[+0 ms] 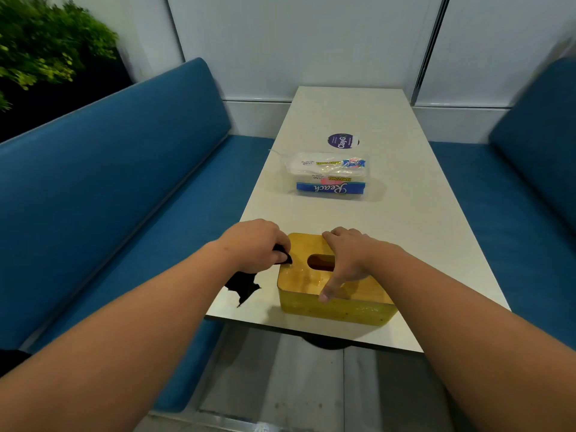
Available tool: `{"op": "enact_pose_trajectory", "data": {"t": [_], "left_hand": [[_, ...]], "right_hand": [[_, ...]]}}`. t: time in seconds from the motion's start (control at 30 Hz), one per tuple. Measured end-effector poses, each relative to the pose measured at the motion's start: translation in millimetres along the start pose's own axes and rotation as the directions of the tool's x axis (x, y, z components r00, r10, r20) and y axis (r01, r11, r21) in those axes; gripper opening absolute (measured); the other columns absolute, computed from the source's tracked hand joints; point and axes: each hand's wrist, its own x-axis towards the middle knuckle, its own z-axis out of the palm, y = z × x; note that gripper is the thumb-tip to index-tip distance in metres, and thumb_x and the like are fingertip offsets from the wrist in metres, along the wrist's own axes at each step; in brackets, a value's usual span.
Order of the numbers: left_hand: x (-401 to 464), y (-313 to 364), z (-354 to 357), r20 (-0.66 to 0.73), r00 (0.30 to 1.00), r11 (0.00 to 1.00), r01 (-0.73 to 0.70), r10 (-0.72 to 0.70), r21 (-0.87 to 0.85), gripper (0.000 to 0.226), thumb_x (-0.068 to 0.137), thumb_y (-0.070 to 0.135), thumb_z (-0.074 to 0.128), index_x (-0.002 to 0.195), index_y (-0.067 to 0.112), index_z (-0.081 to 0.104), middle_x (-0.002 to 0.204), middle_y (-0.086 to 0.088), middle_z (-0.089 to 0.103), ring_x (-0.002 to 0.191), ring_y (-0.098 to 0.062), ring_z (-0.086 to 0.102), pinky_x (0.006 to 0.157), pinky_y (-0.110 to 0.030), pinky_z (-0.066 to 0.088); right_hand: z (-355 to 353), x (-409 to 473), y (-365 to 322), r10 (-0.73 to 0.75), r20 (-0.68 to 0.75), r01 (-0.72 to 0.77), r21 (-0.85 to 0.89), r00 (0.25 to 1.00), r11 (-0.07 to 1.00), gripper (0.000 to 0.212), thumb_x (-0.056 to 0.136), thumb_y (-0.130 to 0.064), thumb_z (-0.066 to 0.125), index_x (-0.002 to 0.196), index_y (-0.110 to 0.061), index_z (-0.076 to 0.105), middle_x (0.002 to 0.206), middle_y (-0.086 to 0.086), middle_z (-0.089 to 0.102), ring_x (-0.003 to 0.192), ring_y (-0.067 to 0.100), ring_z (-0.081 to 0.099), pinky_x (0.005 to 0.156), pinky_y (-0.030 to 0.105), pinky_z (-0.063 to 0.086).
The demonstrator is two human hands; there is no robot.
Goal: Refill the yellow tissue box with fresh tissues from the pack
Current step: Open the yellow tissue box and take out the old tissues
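- We see the yellow tissue box (335, 286) at the near end of the white table (405, 219), at about 6 o'clock in the view, with its oval slot (321, 262) facing up.
- Our right hand (344, 257) grasps the box from above: the fingers curl over its far edge at 12 o'clock and the thumb (327, 289) presses down over the near edge.
- Our left hand (254, 244) sits at 9 o'clock of the box, just beside its left side, clenched around a black cloth (243, 283) whose loose end hangs down onto the table edge.
- The tissue pack (327, 176) lies farther along the table at 12 o'clock from the box, well apart from it, its clear wrapper showing blue "Reach" lettering.
- A round purple sticker (342, 141) sits on the table just beyond the pack.
- Blue benches (124, 169) flank the table at 9 and 3 o'clock, and a green plant (40, 39) stands at 10 o'clock.
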Motion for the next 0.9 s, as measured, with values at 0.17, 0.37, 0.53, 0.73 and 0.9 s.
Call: {"op": "enact_pose_trajectory", "data": {"t": [0.17,0.37,0.53,0.73,0.9], "left_hand": [[-4,6,14,-0.03,0.998,0.999,-0.053,0.052,-0.006,0.026,0.099,0.039,0.05,0.119,0.036,0.067,0.106,0.008,0.059,0.093,-0.011,0.052,0.072,-0.025,0.042],[0,12,11,-0.082,0.996,1.0,-0.027,0.028,0.01,0.027,0.099,0.04,0.05,0.119,0.035,0.067,0.107,0.006,0.059,0.094,-0.014,0.054,0.072,-0.026,0.044],[-8,13,13,-0.025,0.998,0.998,-0.058,0.057,-0.018,0.026,0.099,0.039,0.051,0.117,0.034,0.069,0.106,0.007,0.06,0.097,-0.013,0.055,0.069,-0.023,0.038],[-9,14,15,-0.033,0.999,0.999,-0.029,0.028,-0.036,0.025,0.098,0.039,0.052,0.117,0.034,0.069,0.104,0.007,0.059,0.096,-0.014,0.055,0.071,-0.025,0.042],[-12,9,14,-0.036,0.999,0.999,-0.026,0.025,-0.04,0.026,0.098,0.04,0.052,0.118,0.033,0.068,0.103,0.007,0.058,0.093,-0.012,0.052,0.069,-0.024,0.038]], "right_hand": [[2,0,2,-0.011,-0.009,0.011,0.001,1.0,1.0,0.136,0.048,-0.077,0.076,0.154,-0.026,0.01,0.159,0.001,0.019,0.143,0.03,0.022,0.113,0.052,0.027],[4,1,4,-0.01,-0.017,0.011,0.017,1.0,1.0,0.137,0.047,-0.078,0.076,0.154,-0.026,0.009,0.159,0.0,0.018,0.143,0.029,0.021,0.114,0.052,0.025],[6,1,5,-0.014,-0.03,0.015,0.029,0.999,0.999,0.137,0.047,-0.078,0.076,0.154,-0.026,0.009,0.159,0.0,0.017,0.144,0.029,0.02,0.116,0.053,0.022],[7,1,6,-0.017,-0.029,0.018,0.033,0.999,0.999,0.138,0.047,-0.077,0.077,0.155,-0.026,0.007,0.16,0.0,0.015,0.145,0.029,0.018,0.116,0.053,0.019],[6,2,7,-0.022,-0.02,0.023,0.037,1.0,0.999,0.138,0.048,-0.077,0.077,0.155,-0.026,0.007,0.16,0.0,0.015,0.144,0.029,0.017,0.116,0.053,0.02]]}}
